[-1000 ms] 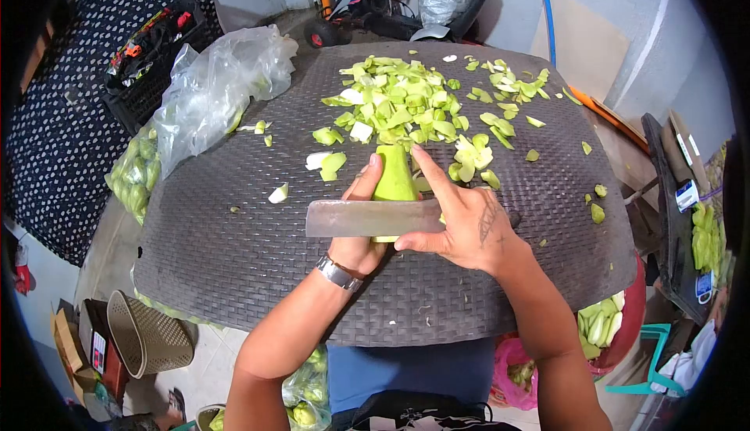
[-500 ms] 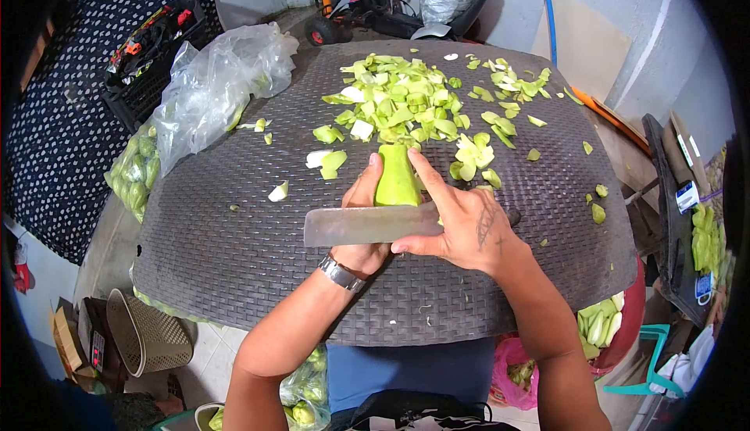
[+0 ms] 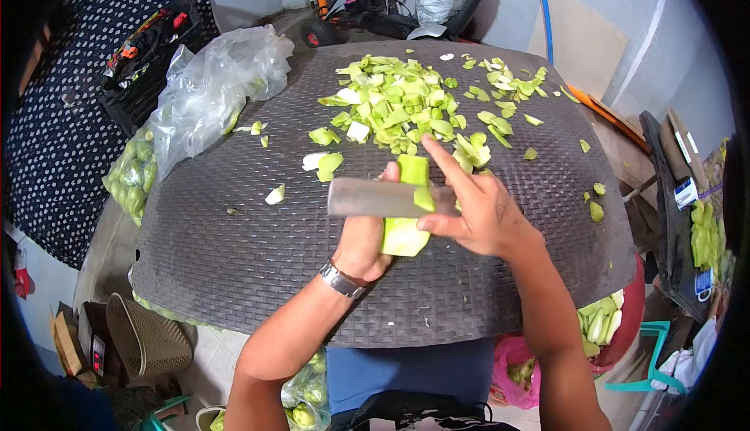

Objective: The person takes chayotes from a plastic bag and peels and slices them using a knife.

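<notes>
My left hand [image 3: 362, 247], with a metal watch at the wrist, is closed around a pale green peeled chayote [image 3: 404, 239] over the near middle of the table. My right hand [image 3: 494, 216] grips a broad-bladed knife [image 3: 367, 199], its index finger stretched forward. The blade lies across the chayote and is slightly blurred; a sliver of green [image 3: 423, 198] shows on it near my right thumb. The knife's handle is hidden in my hand. Just beyond lies a heap of green peelings [image 3: 398, 103].
Smaller scraps [image 3: 512, 79] are scattered right of the heap on the dark woven-pattern table [image 3: 234, 275]. A clear plastic bag [image 3: 223, 79] lies at the left edge, above a bag of green vegetables [image 3: 131, 173]. A red tub [image 3: 625, 329] of pale peeled pieces stands below right.
The knife has moved away from me along the chayote and now crosses its middle. The chayote is tilted differently, with its near end showing below the blade.
</notes>
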Demonstrator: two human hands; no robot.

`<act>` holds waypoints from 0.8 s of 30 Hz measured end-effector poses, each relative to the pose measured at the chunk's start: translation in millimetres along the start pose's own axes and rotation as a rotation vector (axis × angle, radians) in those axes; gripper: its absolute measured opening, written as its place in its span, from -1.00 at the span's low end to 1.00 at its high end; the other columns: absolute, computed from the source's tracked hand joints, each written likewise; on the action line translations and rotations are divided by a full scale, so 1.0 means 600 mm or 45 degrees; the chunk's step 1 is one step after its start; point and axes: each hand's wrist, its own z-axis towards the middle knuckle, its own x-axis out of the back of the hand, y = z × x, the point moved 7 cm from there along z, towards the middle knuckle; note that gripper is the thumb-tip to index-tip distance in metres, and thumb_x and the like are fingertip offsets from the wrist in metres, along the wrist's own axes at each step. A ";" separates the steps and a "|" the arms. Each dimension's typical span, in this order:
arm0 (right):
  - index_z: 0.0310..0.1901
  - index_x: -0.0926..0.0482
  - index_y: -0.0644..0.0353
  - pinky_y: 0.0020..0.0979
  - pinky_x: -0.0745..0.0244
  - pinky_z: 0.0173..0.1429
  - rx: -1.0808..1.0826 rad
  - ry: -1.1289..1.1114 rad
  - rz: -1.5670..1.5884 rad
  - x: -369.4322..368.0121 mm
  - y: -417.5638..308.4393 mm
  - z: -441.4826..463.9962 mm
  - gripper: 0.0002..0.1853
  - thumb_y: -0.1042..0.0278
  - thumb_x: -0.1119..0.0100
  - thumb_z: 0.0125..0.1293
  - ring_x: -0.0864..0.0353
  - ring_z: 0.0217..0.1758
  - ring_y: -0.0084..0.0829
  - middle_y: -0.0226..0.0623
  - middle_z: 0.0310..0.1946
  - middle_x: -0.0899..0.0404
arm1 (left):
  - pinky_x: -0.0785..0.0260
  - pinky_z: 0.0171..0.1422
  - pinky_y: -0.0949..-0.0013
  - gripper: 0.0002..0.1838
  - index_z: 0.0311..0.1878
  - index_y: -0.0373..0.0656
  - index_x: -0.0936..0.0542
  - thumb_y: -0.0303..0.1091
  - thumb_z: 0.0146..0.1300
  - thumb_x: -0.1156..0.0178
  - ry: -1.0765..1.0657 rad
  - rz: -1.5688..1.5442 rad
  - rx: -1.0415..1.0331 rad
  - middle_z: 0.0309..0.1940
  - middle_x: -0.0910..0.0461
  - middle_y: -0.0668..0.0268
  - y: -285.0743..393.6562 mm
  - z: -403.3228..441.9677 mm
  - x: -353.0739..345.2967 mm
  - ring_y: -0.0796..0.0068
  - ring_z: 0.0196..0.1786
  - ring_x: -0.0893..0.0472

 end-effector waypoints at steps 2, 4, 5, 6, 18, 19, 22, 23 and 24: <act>0.65 -0.13 0.25 -0.12 -0.65 -0.05 0.040 0.004 0.001 -0.005 -0.028 -0.003 0.23 -0.41 -0.47 0.17 -0.80 -0.20 0.11 0.07 -0.34 -0.70 | -0.66 0.19 0.19 -0.42 0.34 -0.12 -0.54 0.19 0.61 -0.04 -0.064 -0.130 0.030 0.12 -0.71 0.18 0.003 0.007 0.004 0.32 0.09 -0.75; 0.64 -0.14 0.25 -0.09 -0.65 0.01 0.030 -0.020 -0.027 -0.014 -0.039 -0.002 0.22 -0.41 -0.47 0.17 -0.79 -0.15 0.14 0.10 -0.29 -0.70 | -0.64 0.23 0.17 -0.42 0.32 -0.11 -0.57 0.20 0.61 -0.04 -0.052 -0.127 -0.021 0.12 -0.72 0.20 0.012 0.007 0.009 0.31 0.10 -0.75; 0.64 -0.15 0.25 -0.07 -0.65 0.04 0.002 -0.039 -0.060 -0.018 -0.035 -0.001 0.22 -0.41 -0.47 0.16 -0.79 -0.12 0.16 0.12 -0.26 -0.70 | -0.64 0.23 0.16 -0.43 0.31 -0.11 -0.57 0.19 0.61 -0.04 -0.056 -0.124 -0.025 0.12 -0.72 0.20 0.015 0.006 0.008 0.31 0.09 -0.75; 0.63 -0.15 0.25 -0.06 -0.65 0.07 -0.029 -0.057 -0.096 -0.020 -0.031 -0.001 0.22 -0.41 -0.48 0.16 -0.78 -0.09 0.17 0.14 -0.23 -0.71 | -0.64 0.23 0.15 -0.43 0.31 -0.11 -0.58 0.19 0.61 -0.04 -0.063 -0.122 -0.028 0.12 -0.72 0.20 0.018 0.004 0.004 0.32 0.09 -0.75; 0.57 -0.31 0.09 -0.04 -0.71 0.04 0.014 0.014 0.065 0.007 0.015 0.008 0.01 -0.41 -0.37 0.27 -0.81 -0.14 0.08 0.03 -0.21 -0.76 | -0.68 0.07 0.29 -0.58 0.36 -0.19 -0.48 -0.12 0.63 -0.07 0.108 -0.027 -0.088 0.10 -0.69 0.21 0.019 -0.019 -0.010 0.39 0.01 -0.76; 0.59 -0.26 0.10 -0.04 -0.69 0.08 -0.112 -0.073 0.070 0.005 0.015 0.007 0.04 -0.40 -0.39 0.27 -0.80 -0.10 0.11 0.05 -0.18 -0.77 | -0.69 0.08 0.27 -0.54 0.40 -0.16 -0.47 -0.07 0.64 -0.06 0.085 0.005 -0.078 0.14 -0.68 0.20 0.017 -0.016 -0.004 0.36 0.04 -0.76; 0.61 -0.20 0.12 -0.04 -0.69 0.07 0.011 0.001 -0.057 -0.010 -0.018 -0.001 0.09 -0.42 -0.40 0.24 -0.80 -0.09 0.15 0.05 -0.21 -0.76 | -0.69 0.07 0.26 -0.49 0.36 -0.17 -0.51 0.04 0.63 -0.08 0.003 0.001 -0.033 0.11 -0.70 0.19 0.021 -0.003 0.000 0.36 0.03 -0.76; 0.63 -0.15 0.15 -0.01 -0.69 0.07 0.039 0.021 -0.063 -0.020 -0.019 -0.002 0.16 -0.47 -0.39 0.22 -0.78 -0.07 0.19 0.05 -0.25 -0.76 | -0.69 0.06 0.26 -0.48 0.32 -0.18 -0.54 0.07 0.62 -0.10 -0.021 -0.022 -0.014 0.08 -0.72 0.19 0.020 -0.002 0.000 0.37 0.01 -0.77; 0.62 -0.17 0.14 -0.02 -0.67 0.07 -0.011 -0.036 -0.055 -0.023 -0.017 -0.002 0.13 -0.43 -0.40 0.23 -0.78 -0.05 0.19 0.07 -0.22 -0.74 | -0.67 0.02 0.30 -0.50 0.27 -0.17 -0.56 0.07 0.60 -0.13 -0.029 -0.013 -0.018 0.04 -0.71 0.22 0.021 -0.005 -0.001 0.41 -0.02 -0.76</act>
